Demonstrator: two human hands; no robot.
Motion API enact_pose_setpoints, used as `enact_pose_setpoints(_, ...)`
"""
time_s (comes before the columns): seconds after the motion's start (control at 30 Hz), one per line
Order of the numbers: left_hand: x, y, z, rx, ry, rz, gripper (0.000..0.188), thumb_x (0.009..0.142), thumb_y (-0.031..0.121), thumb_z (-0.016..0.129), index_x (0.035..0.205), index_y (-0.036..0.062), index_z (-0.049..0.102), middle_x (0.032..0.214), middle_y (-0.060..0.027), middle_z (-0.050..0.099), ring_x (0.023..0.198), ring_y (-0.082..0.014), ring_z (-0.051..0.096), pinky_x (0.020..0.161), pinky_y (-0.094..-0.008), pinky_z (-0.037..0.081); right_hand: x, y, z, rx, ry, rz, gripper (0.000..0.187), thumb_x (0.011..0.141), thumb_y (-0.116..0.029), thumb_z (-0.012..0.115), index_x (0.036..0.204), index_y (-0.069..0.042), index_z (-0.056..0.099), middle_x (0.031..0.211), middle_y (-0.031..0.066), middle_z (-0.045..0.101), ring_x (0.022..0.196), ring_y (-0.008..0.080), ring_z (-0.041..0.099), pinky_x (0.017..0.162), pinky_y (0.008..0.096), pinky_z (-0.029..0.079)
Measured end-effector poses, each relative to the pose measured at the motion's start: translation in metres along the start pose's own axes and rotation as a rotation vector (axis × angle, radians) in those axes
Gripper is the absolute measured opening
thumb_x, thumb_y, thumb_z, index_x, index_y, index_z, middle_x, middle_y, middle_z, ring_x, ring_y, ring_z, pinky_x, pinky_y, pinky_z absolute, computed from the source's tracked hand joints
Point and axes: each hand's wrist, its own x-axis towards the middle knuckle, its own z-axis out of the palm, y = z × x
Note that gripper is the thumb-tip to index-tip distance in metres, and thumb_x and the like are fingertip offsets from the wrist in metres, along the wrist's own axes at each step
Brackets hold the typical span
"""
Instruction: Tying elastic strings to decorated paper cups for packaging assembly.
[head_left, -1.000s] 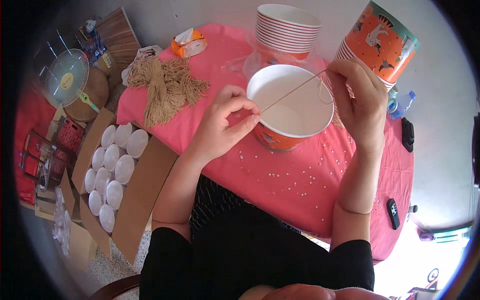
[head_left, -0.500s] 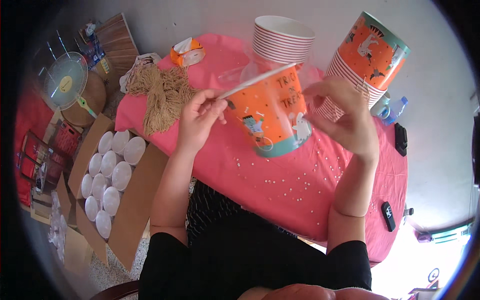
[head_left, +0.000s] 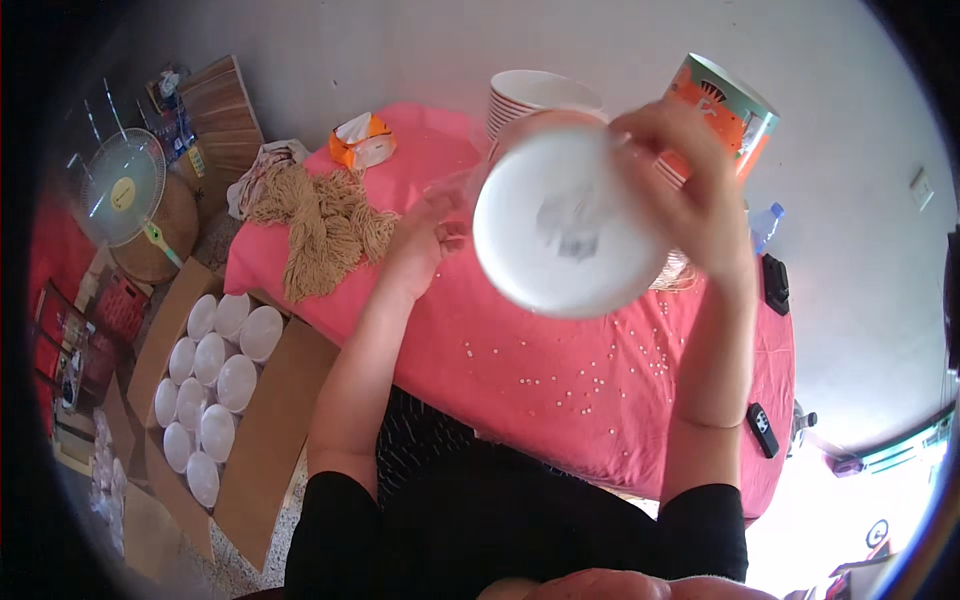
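Note:
A paper bucket (head_left: 560,230) is tipped so that its round white end, with a blurred grey mark, faces me. My right hand (head_left: 690,190), smeared by motion, grips it at its right edge. Just left of the bucket, my left hand (head_left: 425,240) has loosely bent, parted fingers and shows nothing in its grasp. Behind the held bucket stands a stack of white-lined buckets (head_left: 545,88). Another stack of orange and green buckets (head_left: 745,105) leans at the right, partly hidden by my right hand.
Small white beads (head_left: 570,380) lie scattered over the pink tablecloth (head_left: 480,350). Tan yarn-like strands (head_left: 320,230) and an orange tissue pack (head_left: 362,142) lie at the left. An open carton (head_left: 285,400) holds several clear cups. A black remote (head_left: 763,430) lies near the right edge.
The bucket has turned from showing its orange printed side to showing a white round end. My left hand has come off its rim, and my right hand has closed on its edge.

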Motion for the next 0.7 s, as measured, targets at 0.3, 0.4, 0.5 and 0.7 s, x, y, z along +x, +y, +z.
enact_pose_setpoints(0.3,0.003,-0.062,0.038,-0.061,-0.172,0.002,0.014,0.094,0.013,0.062,0.104,0.0033,0.063,0.076,0.0012,0.061,0.065,-0.0062,0.058,0.056,-0.0213,0.046,0.073,0.094,-0.191,-0.145,0.423,0.438,0.042,0.092,-0.037,0.061,0.121,-0.007,0.063,0.102,0.0013,0.066,0.09,0.0104,0.061,0.082,0.0252,0.049)
enact_pose_setpoints(0.4,-0.002,-0.065,0.041,0.095,-0.167,0.015,0.012,0.093,0.011,0.062,0.101,0.0024,0.064,0.076,0.002,0.061,0.063,-0.0056,0.057,0.055,-0.0212,0.045,0.082,0.107,-0.205,-0.217,0.335,0.668,0.033,0.09,-0.036,0.059,0.108,-0.009,0.065,0.087,0.0025,0.064,0.079,0.0139,0.061,0.073,0.0319,0.054)
enact_pose_setpoints(0.5,-0.003,-0.071,0.041,0.125,-0.196,0.029,0.011,0.092,0.009,0.062,0.098,0.0008,0.065,0.078,-0.0008,0.063,0.066,-0.0078,0.059,0.057,-0.0236,0.046,0.081,0.158,-0.22,-0.306,0.116,0.858,0.033,0.09,-0.041,0.049,0.103,-0.014,0.061,0.077,0.0018,0.059,0.065,0.0121,0.058,0.063,0.0339,0.057)
enact_pose_setpoints(0.7,-0.012,-0.06,0.039,0.434,-0.192,0.311,0.011,0.087,0.006,0.063,0.096,0.0004,0.064,0.085,-0.0109,0.065,0.073,-0.0181,0.063,0.066,-0.0306,0.05,0.078,0.175,-0.193,-0.334,-0.145,1.033,0.024,0.082,-0.025,0.054,0.097,-0.007,0.06,0.066,0.0069,0.057,0.049,0.0156,0.057,0.045,0.0328,0.054)
